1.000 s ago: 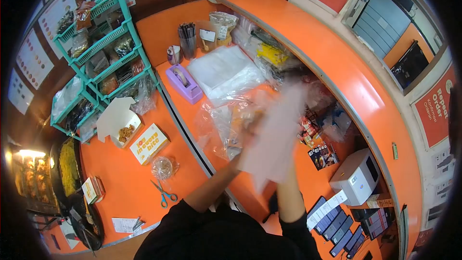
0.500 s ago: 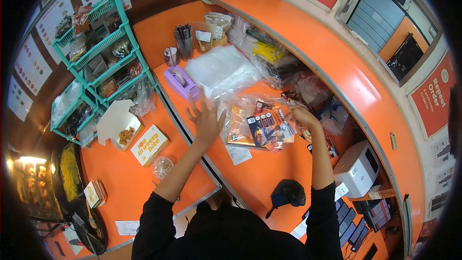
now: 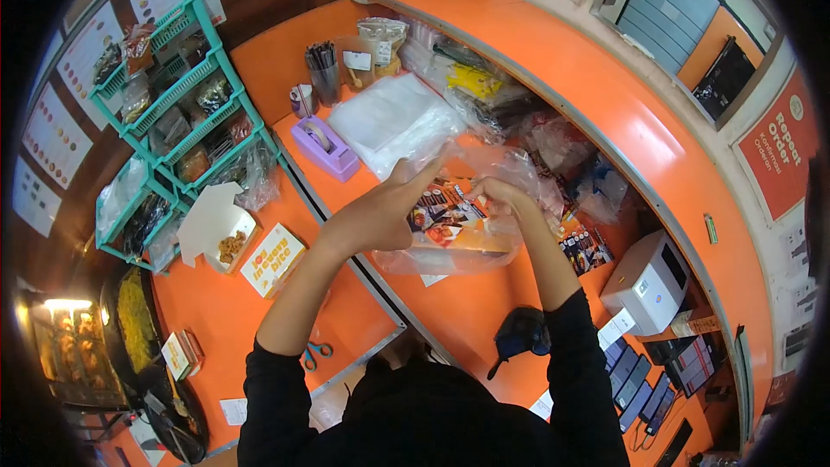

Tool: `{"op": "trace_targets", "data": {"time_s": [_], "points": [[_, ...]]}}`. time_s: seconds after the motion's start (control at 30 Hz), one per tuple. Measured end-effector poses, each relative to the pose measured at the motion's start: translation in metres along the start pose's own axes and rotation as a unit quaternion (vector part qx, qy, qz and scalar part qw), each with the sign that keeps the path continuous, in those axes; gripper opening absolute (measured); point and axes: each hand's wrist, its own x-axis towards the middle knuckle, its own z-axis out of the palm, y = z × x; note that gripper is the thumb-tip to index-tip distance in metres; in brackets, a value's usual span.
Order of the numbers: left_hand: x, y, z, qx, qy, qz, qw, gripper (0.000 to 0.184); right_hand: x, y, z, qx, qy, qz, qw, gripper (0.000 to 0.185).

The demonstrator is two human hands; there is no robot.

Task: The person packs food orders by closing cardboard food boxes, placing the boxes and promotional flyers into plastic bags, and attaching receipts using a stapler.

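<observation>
The grip of the right hand [image 3: 500,197] is curled closed at the upper right of a clear plastic bag [image 3: 415,261]; whether it pinches film or the colourful printed leaflets [image 3: 448,218] is unclear. The left hand [image 3: 367,223] lies partly open along the bag's left side. The bag is over the orange tabletop [image 3: 432,320], right of its metal-trimmed left edge. Good handling means holding the film apart and leaflets flat, so corners don't snag.
</observation>
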Motion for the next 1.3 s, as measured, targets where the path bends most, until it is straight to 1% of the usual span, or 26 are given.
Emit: {"op": "trace_targets", "data": {"time_s": [0.07,0.13,0.17,0.2,0.23,0.27,0.3,0.33,0.37,0.4,0.43,0.47,0.5,0.57,0.63,0.7,0.73,0.77,0.8,0.83,0.87,0.97,1.0,1.17,1.23,1.3], "points": [[-0.006,0.012,-0.019,0.052,0.008,-0.017,0.998,0.095,0.015,0.008,-0.010,-0.084,0.125,-0.018,0.988,0.036],[-0.007,0.002,-0.029,0.100,0.013,-0.038,0.994,0.092,0.022,0.011,-0.021,-0.418,0.089,-0.044,0.903,0.031],[-0.002,-0.011,-0.034,0.220,0.118,0.070,0.966,0.086,0.028,0.013,-0.025,-0.585,0.083,-0.043,0.805,0.034],[0.004,-0.021,-0.040,0.332,0.220,0.177,0.900,0.081,0.025,0.020,-0.034,-0.584,0.083,-0.039,0.807,0.034],[0.011,-0.020,-0.051,0.329,0.216,0.179,0.902,0.081,0.019,0.026,-0.040,-0.584,0.105,-0.075,0.801,0.037],[0.019,-0.013,-0.068,0.111,0.107,0.115,0.981,0.071,0.008,0.023,-0.040,-0.584,0.129,-0.112,0.794,0.039],[0.027,-0.012,-0.081,-0.113,-0.006,0.041,0.993,0.061,-0.011,0.020,-0.047,-0.629,0.194,-0.167,0.734,0.038],[0.033,-0.020,-0.087,-0.114,-0.006,0.040,0.993,0.061,-0.054,-0.010,-0.030,-0.719,0.207,-0.136,0.650,0.035],[0.038,-0.032,-0.091,-0.433,-0.019,0.031,0.901,0.055,-0.097,-0.040,-0.013,-0.796,0.215,-0.106,0.555,0.033],[0.043,-0.039,-0.094,-0.703,-0.031,0.017,0.711,0.051,-0.138,-0.078,0.011,-0.891,0.165,0.012,0.424,0.031],[0.046,-0.041,-0.096,-0.703,-0.032,0.013,0.710,0.051,-0.165,-0.087,0.018,-0.903,0.168,-0.022,0.396,0.030],[0.050,-0.042,-0.099,-0.751,-0.003,0.052,0.658,0.046,-0.187,-0.094,0.023,-0.912,0.172,-0.056,0.367,0.032],[0.053,-0.040,-0.100,-0.793,0.026,0.092,0.602,0.043,-0.205,-0.107,0.028,-0.911,0.173,-0.055,0.370,0.032],[0.059,-0.001,-0.086,-0.774,0.068,0.078,0.625,0.046,-0.235,-0.136,0.040,-0.880,0.113,-0.132,0.442,0.046],[0.072,0.024,-0.070,-0.755,0.112,0.064,0.643,0.049,-0.255,-0.164,0.053,-0.868,0.135,-0.150,0.454,0.050],[0.086,0.035,-0.059,-0.707,-0.100,0.087,0.695,0.048,-0.260,-0.175,0.057,-0.842,0.142,-0.220,0.472,0.048],[0.095,0.040,-0.052,-0.707,-0.100,0.085,0.695,0.048,-0.259,-0.178,0.059,-0.811,0.150,-0.290,0.485,0.047],[0.105,0.042,-0.043,-0.712,-0.159,0.053,0.682,0.042,-0.251,-0.176,0.060,-0.810,0.149,-0.290,0.487,0.047],[0.113,0.046,-0.034,-0.712,-0.218,0.022,0.667,0.037,-0.237,-0.170,0.060,-0.756,0.150,-0.381,0.511,0.050],[0.118,0.050,-0.028,-0.658,-0.163,0.042,0.734,0.039,-0.226,-0.165,0.058,-0.694,0.149,-0.467,0.527,0.063],[0.116,0.051,-0.031,-0.657,-0.163,0.043,0.735,0.039,-0.223,-0.157,0.057,-0.694,0.150,-0.467,0.526,0.063],[0.104,0.049,-0.046,-0.714,-0.102,-0.029,0.692,0.052,-0.203,-0.100,0.046,-0.429,0.282,-0.563,0.648,0.139],[0.098,0.046,-0.047,-0.713,-0.093,-0.005,0.695,0.053,-0.187,-0.068,0.052,-0.372,0.289,-0.580,0.665,0.142],[0.084,0.062,-0.011,-0.671,-0.110,0.068,0.730,0.053,-0.034,0.066,0.076,-0.119,0.199,-0.488,0.841,0.085],[0.062,0.084,-0.007,-0.388,-0.121,0.056,0.912,0.064,0.027,0.096,0.059,0.032,0.139,-0.464,0.874,0.062],[0.032,0.074,-0.037,-0.127,-0.089,0.037,0.987,0.078,0.053,0.107,0.050,0.135,0.130,-0.433,0.881,0.040]]}}
